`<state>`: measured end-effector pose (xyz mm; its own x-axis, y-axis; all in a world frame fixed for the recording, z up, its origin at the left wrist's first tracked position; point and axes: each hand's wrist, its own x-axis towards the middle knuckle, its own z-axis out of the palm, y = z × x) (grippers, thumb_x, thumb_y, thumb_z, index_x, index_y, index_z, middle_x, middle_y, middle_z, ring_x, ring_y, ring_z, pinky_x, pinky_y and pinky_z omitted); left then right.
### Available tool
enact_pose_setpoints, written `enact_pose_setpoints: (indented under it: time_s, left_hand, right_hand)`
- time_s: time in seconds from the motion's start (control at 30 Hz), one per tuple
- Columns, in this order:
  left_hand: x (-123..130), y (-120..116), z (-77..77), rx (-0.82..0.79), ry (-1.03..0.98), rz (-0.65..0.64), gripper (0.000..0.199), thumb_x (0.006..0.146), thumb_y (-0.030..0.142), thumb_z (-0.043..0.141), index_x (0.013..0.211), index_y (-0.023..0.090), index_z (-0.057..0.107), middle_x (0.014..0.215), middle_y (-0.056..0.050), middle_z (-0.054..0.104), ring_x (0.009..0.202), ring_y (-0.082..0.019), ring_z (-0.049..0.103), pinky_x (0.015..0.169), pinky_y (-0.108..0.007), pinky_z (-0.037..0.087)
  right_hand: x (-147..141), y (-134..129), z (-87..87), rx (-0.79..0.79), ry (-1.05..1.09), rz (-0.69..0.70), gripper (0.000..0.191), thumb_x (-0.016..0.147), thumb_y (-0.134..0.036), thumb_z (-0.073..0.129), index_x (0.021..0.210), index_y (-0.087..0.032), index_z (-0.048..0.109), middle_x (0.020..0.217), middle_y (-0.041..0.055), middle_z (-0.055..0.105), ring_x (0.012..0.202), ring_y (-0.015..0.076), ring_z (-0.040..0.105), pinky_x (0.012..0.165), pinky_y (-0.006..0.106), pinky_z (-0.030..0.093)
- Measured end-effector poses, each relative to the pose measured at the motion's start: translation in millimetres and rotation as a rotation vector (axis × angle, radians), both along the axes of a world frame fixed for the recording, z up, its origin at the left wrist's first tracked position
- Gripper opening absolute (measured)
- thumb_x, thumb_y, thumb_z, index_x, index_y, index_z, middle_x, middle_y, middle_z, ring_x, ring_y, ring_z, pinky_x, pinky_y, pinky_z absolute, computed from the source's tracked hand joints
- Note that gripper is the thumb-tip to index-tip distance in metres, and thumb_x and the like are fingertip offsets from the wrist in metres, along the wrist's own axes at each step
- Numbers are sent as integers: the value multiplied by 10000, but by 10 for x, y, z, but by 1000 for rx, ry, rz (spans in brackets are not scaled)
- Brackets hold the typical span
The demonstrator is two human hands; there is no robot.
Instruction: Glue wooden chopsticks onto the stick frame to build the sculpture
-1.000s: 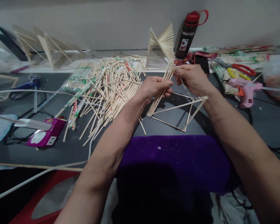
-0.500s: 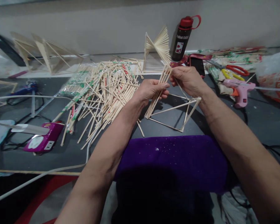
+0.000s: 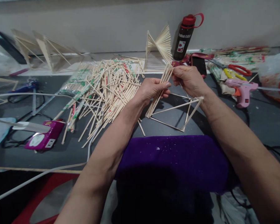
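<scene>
My left hand [image 3: 153,89] is closed round a row of thin wooden chopsticks [image 3: 155,104] that forms one slanting side of an open chopstick frame [image 3: 177,106]. Its thumb lies across the sticks. At the upper end of that row, my right hand [image 3: 189,79] pinches the frame's top corner; its fingertips partly hide the joint. The frame's lower bars rest on or just above the grey table. Behind the hands stands a twisted, fan-shaped chopstick model [image 3: 163,42].
Loose chopsticks [image 3: 118,90] are heaped to the left, beside wrapped ones. A purple power adapter [image 3: 45,135] and blue glue gun [image 3: 28,87] lie further left. On the right are a pink glue gun [image 3: 243,90], scissors [image 3: 239,70] and a dark bottle [image 3: 184,40]. A purple cloth [image 3: 174,155] hangs over the front edge.
The whole view has shifted slightly. Both hands keep the same grip on the chopstick frame, with hardly any movement.
</scene>
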<state>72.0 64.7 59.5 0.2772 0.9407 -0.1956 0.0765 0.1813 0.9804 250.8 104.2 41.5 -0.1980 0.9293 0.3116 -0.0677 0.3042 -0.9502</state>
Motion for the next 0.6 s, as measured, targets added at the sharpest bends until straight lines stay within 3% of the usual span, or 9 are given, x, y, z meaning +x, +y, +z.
enact_pose_setpoints:
  time_s: [0.37, 0.6]
  left_hand:
    - [-1, 1, -9, 12, -5, -7, 208, 834, 323, 784, 835, 128, 711, 707, -28, 757, 597, -84, 701, 617, -184, 535]
    - [15, 1, -8, 20, -15, 0, 316, 771, 385, 851, 806, 122, 680, 676, -24, 734, 592, -89, 696, 634, -188, 560]
  right_hand:
    - [-21, -34, 51, -12, -56, -47, 443, 936, -376, 724, 598, -160, 535, 590, -16, 495, 516, 60, 456, 504, 194, 389]
    - [-36, -48, 70, 3, -30, -37, 462, 910, -440, 750, 589, -162, 569, 568, -13, 491, 503, 68, 430, 482, 205, 353]
